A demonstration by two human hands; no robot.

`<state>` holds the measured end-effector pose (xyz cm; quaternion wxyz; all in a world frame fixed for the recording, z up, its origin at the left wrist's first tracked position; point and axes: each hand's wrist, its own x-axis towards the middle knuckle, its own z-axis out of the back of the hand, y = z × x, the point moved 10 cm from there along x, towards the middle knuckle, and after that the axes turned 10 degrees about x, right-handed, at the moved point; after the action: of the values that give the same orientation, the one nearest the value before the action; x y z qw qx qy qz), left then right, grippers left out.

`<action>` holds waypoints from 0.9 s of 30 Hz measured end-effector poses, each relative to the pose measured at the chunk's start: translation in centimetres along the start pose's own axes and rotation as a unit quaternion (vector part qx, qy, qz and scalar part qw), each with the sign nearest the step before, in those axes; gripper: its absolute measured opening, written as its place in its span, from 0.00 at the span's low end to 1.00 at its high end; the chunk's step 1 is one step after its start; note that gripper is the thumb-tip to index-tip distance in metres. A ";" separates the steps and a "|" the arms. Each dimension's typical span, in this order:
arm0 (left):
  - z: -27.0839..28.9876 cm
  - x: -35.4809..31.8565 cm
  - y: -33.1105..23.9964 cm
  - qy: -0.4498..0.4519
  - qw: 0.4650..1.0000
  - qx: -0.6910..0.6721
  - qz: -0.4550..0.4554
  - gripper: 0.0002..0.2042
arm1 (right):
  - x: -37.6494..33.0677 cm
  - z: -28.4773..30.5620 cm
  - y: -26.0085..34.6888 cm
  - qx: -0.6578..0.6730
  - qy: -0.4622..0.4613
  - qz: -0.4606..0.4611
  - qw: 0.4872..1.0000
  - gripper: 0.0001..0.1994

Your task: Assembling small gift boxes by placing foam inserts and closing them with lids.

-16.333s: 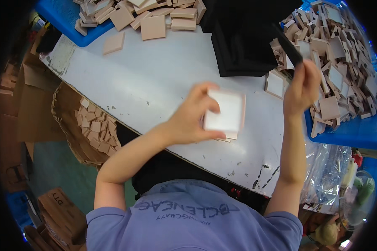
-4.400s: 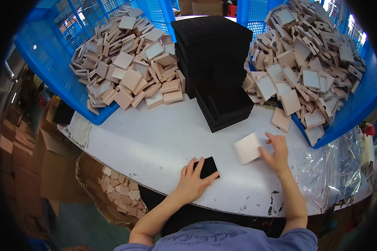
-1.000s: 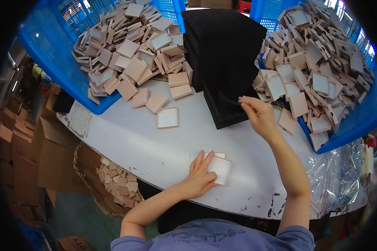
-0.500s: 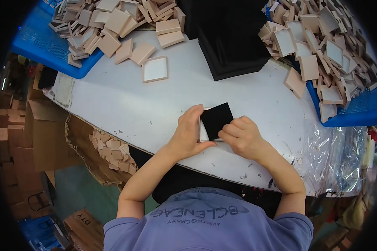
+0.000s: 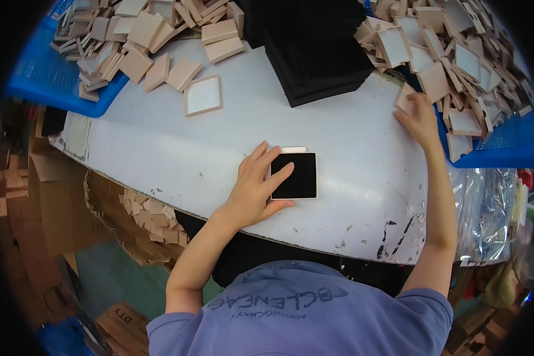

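Observation:
A shallow small box (image 5: 316, 184) lies on the worktable with a black foam-like pad (image 5: 296, 178) filling it, flat inside the rim. My left hand (image 5: 252, 187) grips its left side, thumb along the near edge, index finger on the pad, other fingers near the far left corner. A thin pale strip (image 5: 293, 149) shows just beyond the box; I cannot tell whether it belongs to it. At the far right, my right hand (image 5: 422, 121) has thumb and fingers around a beige cardboard box half (image 5: 405, 99) beside the pile there.
A blue basket (image 5: 110, 98) at far left and another blue basket (image 5: 489, 159) at far right are heaped with beige box halves. Between them stands a black stack of sheets (image 5: 323, 80). One box half (image 5: 203, 96) lies face up. Clear plastic bags (image 5: 486, 213) cover the right edge.
The black pad went from tilted to flat inside the box. My right hand let go of it and moved far right to a box half. My left index finger now rests on the pad.

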<state>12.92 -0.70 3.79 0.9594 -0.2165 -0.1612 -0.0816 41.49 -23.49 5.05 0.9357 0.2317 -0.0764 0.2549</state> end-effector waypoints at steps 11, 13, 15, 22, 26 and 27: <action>-0.1 -0.4 0.6 0.024 0.997 -0.076 0.016 0.31 | -5.8 -1.0 14.1 0.276 0.000 0.223 0.935 0.29; 0.1 -0.6 0.8 -0.006 0.996 -0.090 0.010 0.39 | -8.7 -2.8 20.4 0.295 0.108 0.283 0.906 0.31; 0.2 -0.4 0.8 -0.039 0.994 -0.105 -0.008 0.46 | -9.5 -3.9 23.1 0.309 0.125 0.308 0.891 0.30; -0.8 -0.7 2.4 -0.048 0.970 -0.227 0.069 0.52 | -12.2 -5.2 25.9 0.258 0.172 0.375 0.874 0.27; -1.5 -0.6 0.3 0.037 0.999 0.016 0.007 0.45 | -13.1 -5.9 25.9 0.219 0.163 0.386 0.881 0.26; -2.0 -0.8 0.6 0.058 0.998 0.030 0.022 0.44 | -13.4 -6.2 25.8 0.220 0.163 0.390 0.879 0.26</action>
<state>12.85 -0.96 1.56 0.9748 -0.1862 -0.1026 -0.0682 16.89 -6.78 6.25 0.6849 0.3384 0.0515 0.6433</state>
